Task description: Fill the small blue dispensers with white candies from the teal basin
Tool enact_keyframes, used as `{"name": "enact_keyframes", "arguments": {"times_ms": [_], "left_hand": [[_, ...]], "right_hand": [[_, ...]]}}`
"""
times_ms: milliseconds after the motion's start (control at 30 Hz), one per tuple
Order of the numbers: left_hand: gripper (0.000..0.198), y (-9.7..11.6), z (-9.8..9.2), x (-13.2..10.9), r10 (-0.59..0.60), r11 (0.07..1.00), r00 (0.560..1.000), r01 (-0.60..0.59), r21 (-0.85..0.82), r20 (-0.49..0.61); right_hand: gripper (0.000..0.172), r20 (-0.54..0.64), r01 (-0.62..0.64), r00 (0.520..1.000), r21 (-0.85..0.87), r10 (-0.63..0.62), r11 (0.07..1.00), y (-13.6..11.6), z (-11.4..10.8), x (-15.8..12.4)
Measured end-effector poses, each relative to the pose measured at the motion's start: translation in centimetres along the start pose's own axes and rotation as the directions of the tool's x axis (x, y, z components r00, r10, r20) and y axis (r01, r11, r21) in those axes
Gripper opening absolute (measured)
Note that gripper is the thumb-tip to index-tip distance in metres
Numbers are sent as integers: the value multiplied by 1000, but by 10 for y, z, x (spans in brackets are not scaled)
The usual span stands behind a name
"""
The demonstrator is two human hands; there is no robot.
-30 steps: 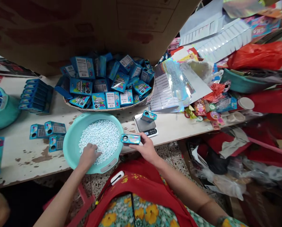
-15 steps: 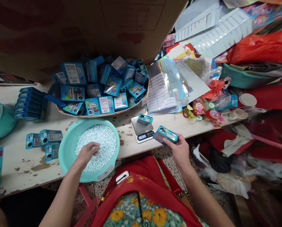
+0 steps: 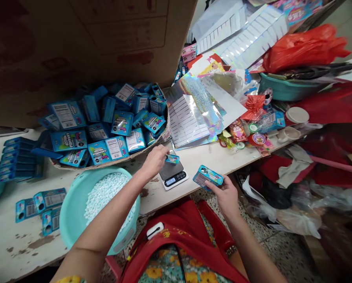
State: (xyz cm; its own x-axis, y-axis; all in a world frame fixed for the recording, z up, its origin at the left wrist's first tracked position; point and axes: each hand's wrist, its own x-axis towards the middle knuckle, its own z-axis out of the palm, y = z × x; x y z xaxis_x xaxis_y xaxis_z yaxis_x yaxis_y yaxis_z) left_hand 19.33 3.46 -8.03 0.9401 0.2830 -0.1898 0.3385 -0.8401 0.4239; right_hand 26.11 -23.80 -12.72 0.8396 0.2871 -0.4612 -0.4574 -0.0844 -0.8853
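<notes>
My left hand (image 3: 156,160) is over the left end of a small blue candy box (image 3: 173,158) that stands on a digital kitchen scale (image 3: 176,177). Its fingers are pinched together near the box's end; whatever is in them is hidden. To the right of the scale, my right hand (image 3: 226,196) grips a second blue candy box (image 3: 209,176), with a dark round hole in its upper face. A turquoise basin (image 3: 70,214) of small pale blue candies (image 3: 102,196) sits under my left forearm.
A cardboard tray (image 3: 129,157) heaped with blue candy boxes (image 3: 68,139) lies behind the basin. More boxes (image 3: 50,198) rest at the left. Holographic sheets (image 3: 190,118), scissors (image 3: 224,142) and wrappers spread to the right. A large carton (image 3: 105,39) rises behind.
My left hand has moved from the candies in the basin up and right to the box on the scale. My right hand still holds its box. The view has shifted.
</notes>
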Motion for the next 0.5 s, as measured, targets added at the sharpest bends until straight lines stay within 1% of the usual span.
{"name": "enact_keyframes", "arguments": {"times_ms": [67, 167, 200, 233, 267, 300, 333, 367, 400, 433, 467, 500], "left_hand": [[24, -1, -5, -1, -13, 998, 999, 11, -56, -35], [21, -4, -13, -3, -106, 982, 990, 89, -168, -94], [21, -4, -13, -3, -118, 977, 987, 95, -193, -110], [23, -3, -11, -3, -100, 977, 989, 76, -198, -112], [29, -2, -8, -3, -57, 984, 994, 39, -176, -97], [36, 0, -2, -4, -5, 992, 998, -2, -124, -61], [40, 3, 4, -5, 32, 998, 999, -32, -55, -3], [41, 5, 9, -7, 37, 999, 998, -38, 17, 59], [37, 7, 13, -12, 8, 997, 994, -17, 79, 106], [33, 8, 13, -18, -41, 993, 992, 28, 111, 121], [30, 7, 9, -28, -93, 992, 990, 83, 100, 103], [30, 5, 1, -42, -149, 988, 987, 146, 49, 64]], "right_hand": [[47, -18, -3, 1000, 2, 3, 1000, 0, -3, 3], [48, -41, 1, 999, 8, -1, 1000, 1, -5, 8], [49, -45, 4, 999, 8, -3, 1000, 2, -6, 10], [49, -46, 5, 999, 7, -5, 1000, 3, -6, 11], [50, -43, 4, 999, 3, -4, 1000, 3, -6, 12], [51, -38, -1, 999, -8, 1, 1000, 4, -5, 12], [51, -34, -7, 999, -23, 6, 1000, 4, -4, 12], [52, -30, -11, 1000, -45, 9, 999, 4, -3, 12], [52, -30, -7, 1000, -70, 5, 998, 4, 0, 12], [53, -30, 2, 1000, -96, -5, 995, 5, 3, 12], [53, -28, 18, 999, -119, -22, 993, 6, 9, 13], [53, -18, 40, 999, -135, -43, 990, 8, 15, 15]]}}
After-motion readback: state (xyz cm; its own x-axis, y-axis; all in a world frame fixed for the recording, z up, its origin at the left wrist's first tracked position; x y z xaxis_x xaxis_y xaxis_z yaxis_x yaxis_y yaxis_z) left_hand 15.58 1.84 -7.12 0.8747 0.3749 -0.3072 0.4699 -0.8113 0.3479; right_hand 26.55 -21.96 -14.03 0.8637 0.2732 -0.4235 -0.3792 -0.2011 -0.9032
